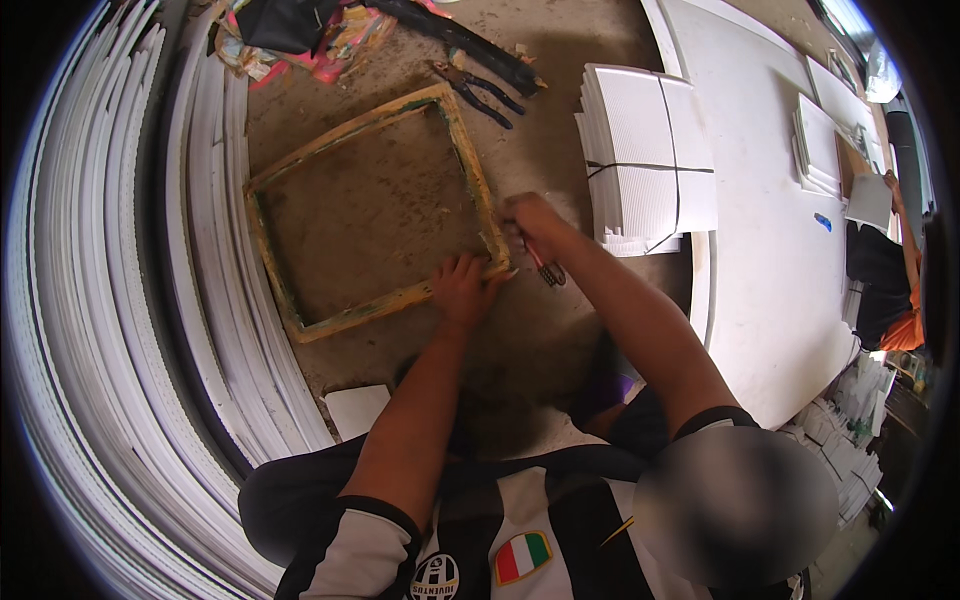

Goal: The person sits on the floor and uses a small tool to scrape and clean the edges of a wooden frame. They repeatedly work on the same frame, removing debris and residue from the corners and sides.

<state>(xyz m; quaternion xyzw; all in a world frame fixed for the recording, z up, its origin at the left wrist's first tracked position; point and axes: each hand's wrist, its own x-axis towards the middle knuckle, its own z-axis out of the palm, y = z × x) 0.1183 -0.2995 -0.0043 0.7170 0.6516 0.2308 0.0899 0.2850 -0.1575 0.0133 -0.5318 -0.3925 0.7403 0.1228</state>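
Observation:
A worn yellowish wooden frame [352, 118], four-sided with dark green traces along its inner edges, lies on the brown floor ahead of me. My left hand [465, 290] grips its near right corner, fingers bent over the wood. Just right of that corner, my right hand [530, 224] is closed around a red-handled tool [546, 266]. The tool's dark looped end sticks out below my fist; its working end is hidden, so I cannot tell its exact kind. Beyond the frame's far right corner, dark-handled pliers [485, 96] lie on the floor.
Long stacks of white panels [205, 240] line the left. A strapped bundle of white sheets [645, 150] stands at right, beside a large white board [770, 230] with a blue object [822, 222] on it. Crumpled colourful material [330, 50] lies far off. Another person [885, 290] is at far right.

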